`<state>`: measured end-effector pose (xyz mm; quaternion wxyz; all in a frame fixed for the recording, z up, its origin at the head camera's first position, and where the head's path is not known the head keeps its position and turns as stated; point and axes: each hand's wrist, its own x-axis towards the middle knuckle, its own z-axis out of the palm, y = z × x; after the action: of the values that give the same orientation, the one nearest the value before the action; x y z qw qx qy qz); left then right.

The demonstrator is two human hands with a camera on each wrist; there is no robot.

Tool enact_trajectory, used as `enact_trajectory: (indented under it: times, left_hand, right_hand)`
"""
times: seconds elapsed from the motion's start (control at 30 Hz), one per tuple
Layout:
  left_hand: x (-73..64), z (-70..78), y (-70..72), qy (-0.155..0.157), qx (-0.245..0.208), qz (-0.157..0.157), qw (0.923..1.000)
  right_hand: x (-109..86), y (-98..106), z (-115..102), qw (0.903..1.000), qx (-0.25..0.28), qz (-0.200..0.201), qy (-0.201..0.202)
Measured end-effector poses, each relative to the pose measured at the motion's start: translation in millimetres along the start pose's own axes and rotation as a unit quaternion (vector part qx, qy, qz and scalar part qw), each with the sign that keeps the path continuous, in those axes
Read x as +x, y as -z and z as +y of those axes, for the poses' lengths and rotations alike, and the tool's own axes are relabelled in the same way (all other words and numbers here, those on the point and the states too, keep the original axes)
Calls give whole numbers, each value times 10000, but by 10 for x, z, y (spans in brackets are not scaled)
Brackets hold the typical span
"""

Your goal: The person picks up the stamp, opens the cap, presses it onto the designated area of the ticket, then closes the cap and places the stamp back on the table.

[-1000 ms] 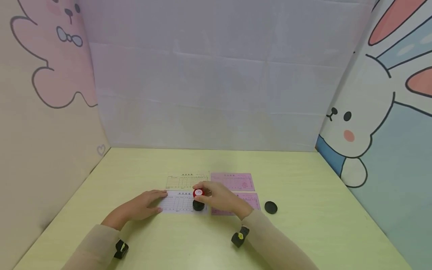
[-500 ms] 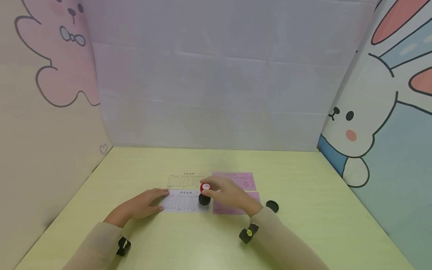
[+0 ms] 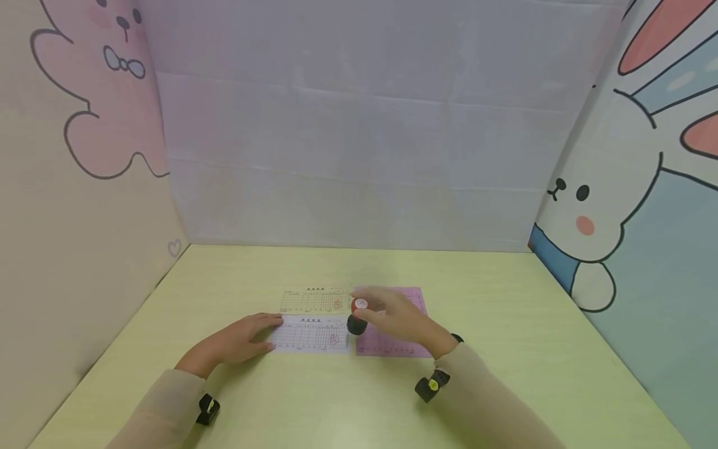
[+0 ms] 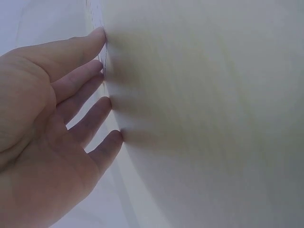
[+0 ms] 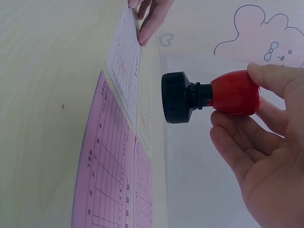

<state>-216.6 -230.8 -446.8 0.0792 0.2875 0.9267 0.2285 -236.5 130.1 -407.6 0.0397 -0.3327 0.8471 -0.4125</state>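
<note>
My right hand (image 3: 401, 317) grips a self-inking stamp by its red handle (image 5: 236, 93), fingers and thumb around it. In the right wrist view the stamp's black base (image 5: 175, 98) is raised clear of the papers. In the head view it overlaps the gap between the white form (image 3: 308, 337) and the near pink form (image 3: 392, 346). A red stamp mark (image 3: 335, 340) shows at the white form's right end. My left hand (image 3: 235, 342), fingers extended, rests at that form's left edge; the left wrist view shows its fingertips (image 4: 116, 135) touching down.
Behind the white form lies a pale yellow form (image 3: 311, 302) with a red mark. The far pink form (image 3: 416, 298) is partly covered by my right hand. A black cap (image 3: 457, 338) peeks out behind my right wrist. Decorated walls enclose the table (image 3: 505, 299).
My right hand has carried the stamp rightward and up off the white form, uncovering the red mark there. The black cap is now mostly hidden by the wrist. My left hand stays put.
</note>
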Motion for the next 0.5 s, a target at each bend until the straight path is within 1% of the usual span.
enact_trajectory:
  times: [0.1, 0.3, 0.4, 0.5]
  left_hand:
    - [-5, 3, 9, 2, -34, 9, 10000]
    - [-23, -6, 31, 74, -186, 40, 9998]
    - [-16, 1, 29, 194, -350, 143, 9991]
    - [23, 37, 32, 292, -443, 251, 9983]
  right_hand:
    - [-19, 58, -4, 9999, 99, 31, 34]
    - [-72, 167, -12, 9995, 164, 172, -183]
    - [-90, 213, 5, 9995, 199, 230, -70]
    - [-113, 249, 40, 9993, 234, 290, 53]
